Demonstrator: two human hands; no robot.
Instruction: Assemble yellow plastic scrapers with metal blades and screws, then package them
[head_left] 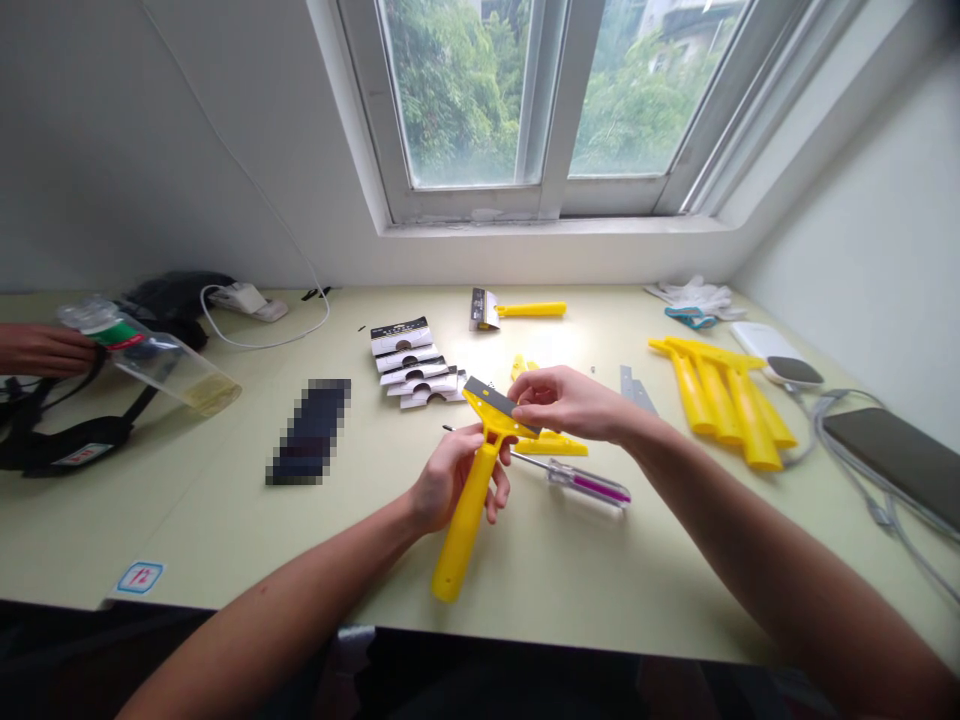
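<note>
My left hand (448,482) is closed around the neck of a yellow scraper (466,515), whose handle points down toward the table's front edge. Along the scraper's wide head lies a dark grey blade (489,398). My right hand (566,402) pinches the right end of this blade at the head; its fingertips partly cover that spot. Just beyond, a yellow plastic scraper piece (559,446) rests on the table. A screwdriver (589,484) with a clear and purple handle lies below my right wrist.
Behind are black-and-white cardboard sleeves (409,350) and a sleeved yellow scraper (531,310). Rightward lie loose blades (636,390), several yellow handles (731,400), gloves (697,298), a phone (900,455) and cables. Leftward, another person's hand (49,350) is by a plastic bottle (176,365).
</note>
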